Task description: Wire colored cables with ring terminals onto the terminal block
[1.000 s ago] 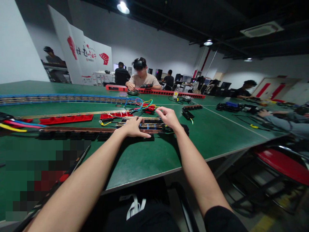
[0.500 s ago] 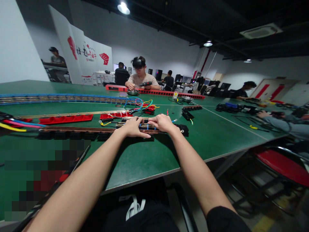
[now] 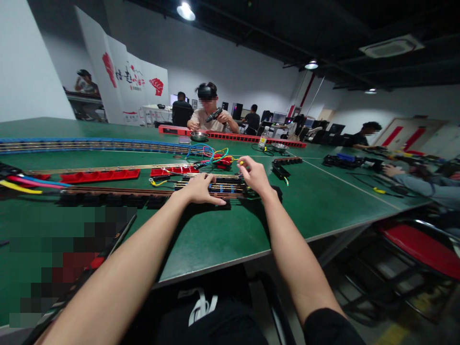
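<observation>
My left hand [image 3: 197,189] lies over a black rail section [image 3: 226,189] with brass-coloured strips and blue inserts. Its fingers are spread across the top, and the thumb stretches along the near edge. Above the rail's right end, my right hand [image 3: 256,176] is closed in a pinch, with a small yellow piece, apparently the end of a yellow wire [image 3: 234,159], at the fingertips. Just beyond the rail lies a bundle of blue, green and yellow wires [image 3: 215,154] by a red part. My right hand partly hides the rail's right end.
Red trays [image 3: 100,176] and a long blue track [image 3: 89,146] lie to the left. A short black piece [image 3: 281,172] with a wire sits on the right. Across the green table [image 3: 341,196], a person holds a power drill [image 3: 214,114] by a red rail [image 3: 251,138] and metal bowl [image 3: 199,136].
My right hand has lifted off the rail, moving up and to the right, and now pinches something yellow. My left hand stays put. The person opposite has raised the drill.
</observation>
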{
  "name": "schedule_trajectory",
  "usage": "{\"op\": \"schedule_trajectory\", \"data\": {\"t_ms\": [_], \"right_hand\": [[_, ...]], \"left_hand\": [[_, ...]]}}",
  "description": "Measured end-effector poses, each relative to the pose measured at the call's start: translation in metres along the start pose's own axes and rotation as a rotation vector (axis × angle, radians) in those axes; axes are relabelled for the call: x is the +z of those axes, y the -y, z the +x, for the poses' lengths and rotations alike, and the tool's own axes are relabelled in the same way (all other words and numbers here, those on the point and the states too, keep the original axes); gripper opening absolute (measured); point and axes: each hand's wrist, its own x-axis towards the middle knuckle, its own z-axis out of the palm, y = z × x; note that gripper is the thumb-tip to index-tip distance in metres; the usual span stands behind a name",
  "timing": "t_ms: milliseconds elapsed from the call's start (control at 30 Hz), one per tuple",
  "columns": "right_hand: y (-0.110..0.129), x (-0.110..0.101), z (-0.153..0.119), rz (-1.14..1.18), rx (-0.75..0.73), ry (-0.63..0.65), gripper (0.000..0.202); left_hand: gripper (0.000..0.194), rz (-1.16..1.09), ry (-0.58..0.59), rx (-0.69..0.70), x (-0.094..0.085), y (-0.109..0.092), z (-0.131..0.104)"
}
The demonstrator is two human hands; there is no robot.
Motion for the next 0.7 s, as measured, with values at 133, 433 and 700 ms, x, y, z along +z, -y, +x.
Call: {"op": "schedule_trajectory", "data": {"t_ms": [133,433,700], "right_hand": [[-0.015,-0.011,0.005,0.163,0.162,-0.385,0.029],[-0.026,-0.007,0.007,0.194,0.256,-0.452,0.034],[-0.033,-0.001,0.008,0.292,0.298,-0.323,0.039]], "left_hand": [[0.094,-0.011,0.009,-0.014,0.0,0.001,0.0],[0.092,-0.002,0.005,0.004,-0.001,0.0,0.0],[0.091,-0.011,0.015,-0.016,-0.002,-0.001,0.0]]}}
